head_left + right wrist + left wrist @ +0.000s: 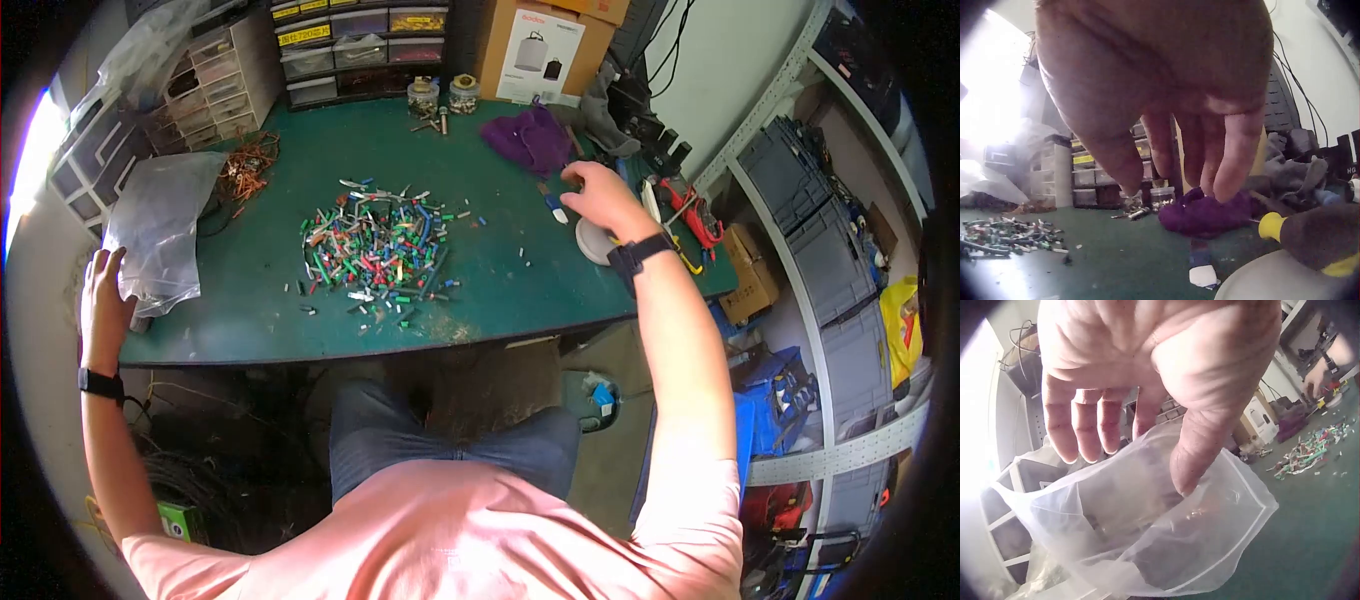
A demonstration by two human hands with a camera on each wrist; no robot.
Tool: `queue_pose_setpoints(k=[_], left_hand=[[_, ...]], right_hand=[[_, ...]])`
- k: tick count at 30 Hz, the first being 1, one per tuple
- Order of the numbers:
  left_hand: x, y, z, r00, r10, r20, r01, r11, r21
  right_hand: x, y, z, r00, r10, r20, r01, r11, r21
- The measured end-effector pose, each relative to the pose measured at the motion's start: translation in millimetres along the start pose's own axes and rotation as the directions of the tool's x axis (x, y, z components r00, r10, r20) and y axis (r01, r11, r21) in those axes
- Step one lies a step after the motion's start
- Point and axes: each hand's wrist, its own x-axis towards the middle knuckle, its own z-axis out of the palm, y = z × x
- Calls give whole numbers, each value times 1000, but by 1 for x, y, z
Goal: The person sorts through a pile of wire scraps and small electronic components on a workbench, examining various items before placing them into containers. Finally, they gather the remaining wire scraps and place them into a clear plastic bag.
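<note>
My left hand (102, 310) is at the left end of the table, beside a clear plastic bag (165, 225). In the left wrist view the thumb overlaps the bag (1172, 544), and the other fingers hang apart from it, loosely bent. On the right, my right hand (603, 197) hovers with spread, slightly bent fingers and nothing between them. Below it lies a small blue-and-white piece (1202, 274) with a darker end. Just behind that is a crumpled purple cloth (1207, 215). A yellow-and-black screwdriver handle (1310, 232) and a pale round lid-like disc (595, 242) are close by.
A pile of colourful cut wire pieces (380, 245) covers the table's middle. Copper scraps (248, 165) lie behind the bag. Drawer cabinets (335, 40), small jars (463, 95) and a cardboard box (545, 50) line the back; red-handled pliers (703, 220) lie far right.
</note>
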Motion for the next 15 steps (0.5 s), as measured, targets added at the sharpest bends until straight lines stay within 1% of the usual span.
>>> queue_pose_setpoints(k=[2,4,5,6,8,9,10,12,13,14,15], left_hand=[[-3,-1,2,999,-7,-41,7,1000,-2],[-7,7,-3,995,44,-90,-41,998,42],[-11,14,-7,994,27,-104,-27,1000,7],[-14,18,-10,997,-4,-74,2,1000,-25],[-21,29,-21,997,-46,-59,42,997,-62],[-25,38,-28,993,-66,-97,58,995,-87],[-29,37,-31,992,-87,-88,81,994,-73],[-35,37,-34,981,-101,-163,79,987,-139],[-35,42,-39,973,-124,-194,92,982,-165],[-36,44,-42,973,-132,-188,102,982,-161],[-39,46,-43,958,-105,-266,52,979,-199]], right_hand=[[24,7,12,1000,-7,-16,7,1000,-27],[48,6,21,998,39,-56,-40,999,-10],[60,7,25,996,61,-57,-62,998,-20],[71,8,28,997,42,-59,-44,999,-20],[91,10,40,989,88,-118,-102,988,-115],[107,28,52,991,72,-116,-79,995,-57],[116,28,52,992,114,-55,-117,992,-46],[129,31,57,984,171,-42,-173,983,-59],[133,31,60,987,161,-31,-162,985,-59],[137,31,61,980,200,11,-199,977,-72],[141,31,65,969,241,53,-236,968,-87]])
